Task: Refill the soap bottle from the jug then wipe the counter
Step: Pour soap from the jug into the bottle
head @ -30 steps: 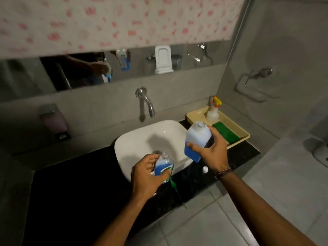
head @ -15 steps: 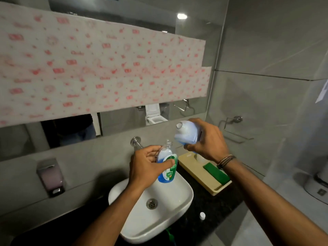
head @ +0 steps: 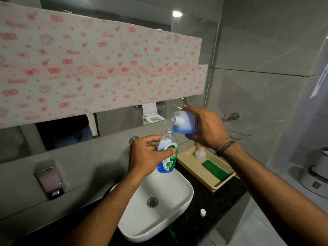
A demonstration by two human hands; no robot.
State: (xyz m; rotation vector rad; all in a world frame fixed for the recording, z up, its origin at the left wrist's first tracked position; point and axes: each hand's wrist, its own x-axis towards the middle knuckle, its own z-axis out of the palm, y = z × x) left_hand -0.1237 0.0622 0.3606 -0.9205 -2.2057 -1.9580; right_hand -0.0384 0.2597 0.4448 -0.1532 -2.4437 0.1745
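My left hand (head: 147,157) grips a clear soap bottle (head: 167,153) with a green label, upright and open-necked, blue liquid in its lower part, held above the white basin (head: 181,189). My right hand (head: 205,128) grips a white jug (head: 183,122) of blue liquid, tipped on its side with its open mouth pointing left, just above and right of the bottle's neck. No stream of liquid shows between them. A green cloth (head: 215,170) lies in a beige tray (head: 200,173) on the black counter (head: 213,206).
A small spray bottle (head: 200,153) stands in the tray. A white cap (head: 202,212) lies on the counter right of the basin, and a green pump piece (head: 171,231) lies at the basin's front. A wall dispenser (head: 49,178) hangs at left. The tap (head: 133,139) is behind my left hand.
Both hands rose from low over the basin to chest height. The jug went from upright to tipped sideways, its mouth now close above the bottle's neck.
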